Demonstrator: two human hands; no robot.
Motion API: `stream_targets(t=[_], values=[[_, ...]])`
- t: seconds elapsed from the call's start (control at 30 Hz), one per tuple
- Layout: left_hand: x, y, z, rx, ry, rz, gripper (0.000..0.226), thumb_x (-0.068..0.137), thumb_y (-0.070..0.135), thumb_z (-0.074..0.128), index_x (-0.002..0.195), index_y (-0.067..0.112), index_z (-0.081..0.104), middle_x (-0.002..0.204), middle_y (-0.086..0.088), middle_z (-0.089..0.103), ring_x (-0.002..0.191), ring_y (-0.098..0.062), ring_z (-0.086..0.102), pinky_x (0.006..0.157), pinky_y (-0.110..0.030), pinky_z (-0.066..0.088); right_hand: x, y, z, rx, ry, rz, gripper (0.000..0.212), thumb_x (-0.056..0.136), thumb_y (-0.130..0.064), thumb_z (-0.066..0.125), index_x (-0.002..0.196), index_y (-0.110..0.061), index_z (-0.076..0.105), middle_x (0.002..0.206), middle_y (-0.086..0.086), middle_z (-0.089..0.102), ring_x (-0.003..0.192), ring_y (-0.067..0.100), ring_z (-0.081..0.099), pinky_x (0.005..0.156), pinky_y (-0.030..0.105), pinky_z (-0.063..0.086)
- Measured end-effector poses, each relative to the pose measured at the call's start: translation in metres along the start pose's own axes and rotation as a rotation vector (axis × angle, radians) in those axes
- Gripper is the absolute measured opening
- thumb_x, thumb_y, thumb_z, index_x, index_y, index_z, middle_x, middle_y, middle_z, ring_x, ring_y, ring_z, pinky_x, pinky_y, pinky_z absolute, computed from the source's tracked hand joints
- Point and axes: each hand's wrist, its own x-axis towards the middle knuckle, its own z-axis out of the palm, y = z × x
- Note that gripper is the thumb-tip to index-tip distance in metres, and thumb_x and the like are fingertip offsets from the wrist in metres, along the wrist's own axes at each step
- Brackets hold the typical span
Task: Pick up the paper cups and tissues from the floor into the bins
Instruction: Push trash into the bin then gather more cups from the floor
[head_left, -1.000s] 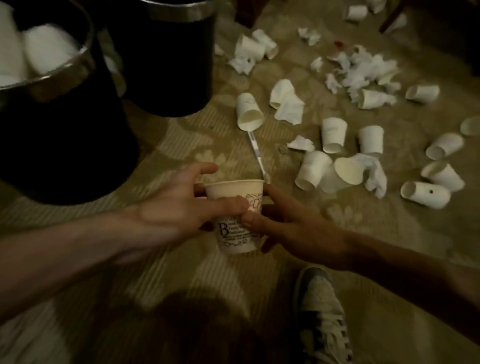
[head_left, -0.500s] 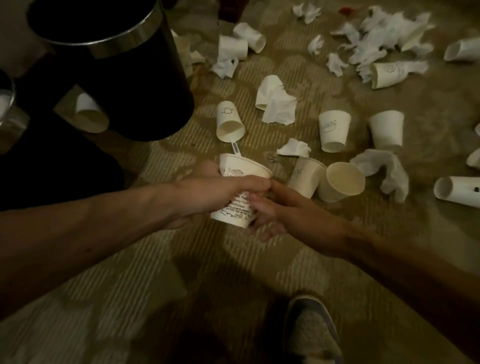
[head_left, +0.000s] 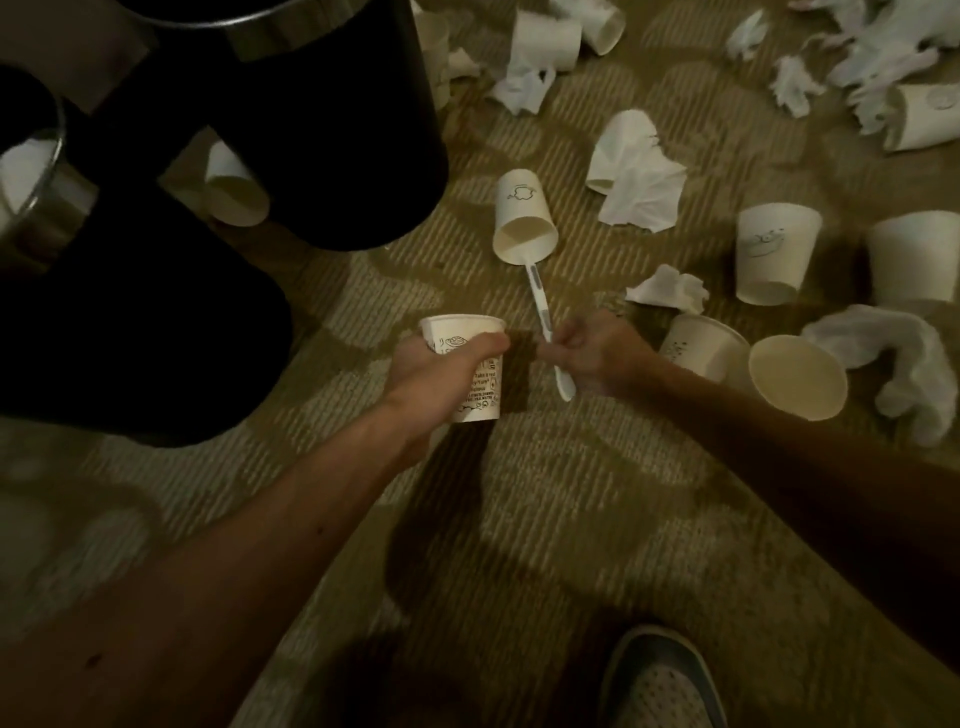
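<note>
Shoe (head_left: 660, 680): lowest in view, on patterned carpet (head_left: 545, 519).
Left hand (head_left: 441, 374): fingers curled round an upright printed paper cup (head_left: 483, 389).
Right hand (head_left: 592, 353): pinching a white plastic spoon (head_left: 535, 291) mid-handle, just beside that cup.
Bins: nearer black bin (head_left: 130, 338) and farther black bin (head_left: 322, 130), at left.
Beyond: loose cups (head_left: 522, 218) and crumpled tissues (head_left: 639, 192), scattered on the carpet.

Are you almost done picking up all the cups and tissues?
Not yet. Some white rubbish sits in the left bin. The left hand grips a printed cup; the right hand pinches a white plastic utensil. Many cups and tissues, like the apple-marked cup and a tissue, lie on the carpet.
</note>
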Motion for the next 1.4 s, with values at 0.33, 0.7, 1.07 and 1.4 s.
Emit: stream_targets(t=[0.33, 0.7, 1.07, 1.4], values=[[0.015, -0.012, -0.001, -0.085, -0.029, -0.036, 0.024, 0.072, 0.031, 0.084, 0.089, 0.018, 0.074, 0.079, 0.001, 0.077, 0.072, -0.013, 0.074, 0.056, -0.026, 0.055, 0.043, -0.004, 0.033, -0.608, 0.131, 0.059, 0.039, 0.097, -0.038, 0.051, 0.119, -0.005, 0.05, 0.117, 0.019, 0.059, 0.107, 0.036, 0.059, 0.076, 0.035, 0.041], [0.03, 0.016, 0.019, -0.181, -0.166, -0.007, 0.036, 0.077, 0.028, 0.08, 0.107, 0.011, 0.07, 0.098, -0.009, 0.076, 0.092, -0.025, 0.074, 0.08, -0.043, 0.06, 0.032, -0.027, -0.078, -0.447, -0.076, -0.028, 0.031, 0.1, -0.017, 0.047, 0.104, 0.007, 0.066, 0.082, 0.013, 0.062, 0.071, 0.022, 0.057, 0.056, 0.026, 0.043], [0.028, 0.022, 0.048, -0.256, -0.29, -0.038, 0.031, 0.08, 0.024, 0.078, 0.107, 0.011, 0.069, 0.098, -0.011, 0.076, 0.088, -0.024, 0.074, 0.076, -0.04, 0.061, 0.036, 0.013, -0.093, -0.708, 0.046, 0.129, 0.05, 0.083, -0.036, 0.074, 0.118, -0.006, 0.055, 0.114, 0.014, 0.061, 0.092, 0.025, 0.057, 0.07, 0.033, 0.041], [0.031, 0.014, 0.053, -0.274, -0.334, -0.034, 0.027, 0.079, 0.027, 0.079, 0.1, 0.013, 0.071, 0.088, -0.008, 0.076, 0.08, -0.02, 0.074, 0.069, -0.035, 0.059, 0.045, -0.002, -0.097, -0.605, 0.123, 0.052, 0.023, 0.093, -0.02, 0.06, 0.106, -0.003, 0.07, 0.093, 0.011, 0.068, 0.077, 0.021, 0.062, 0.064, 0.031, 0.05]])
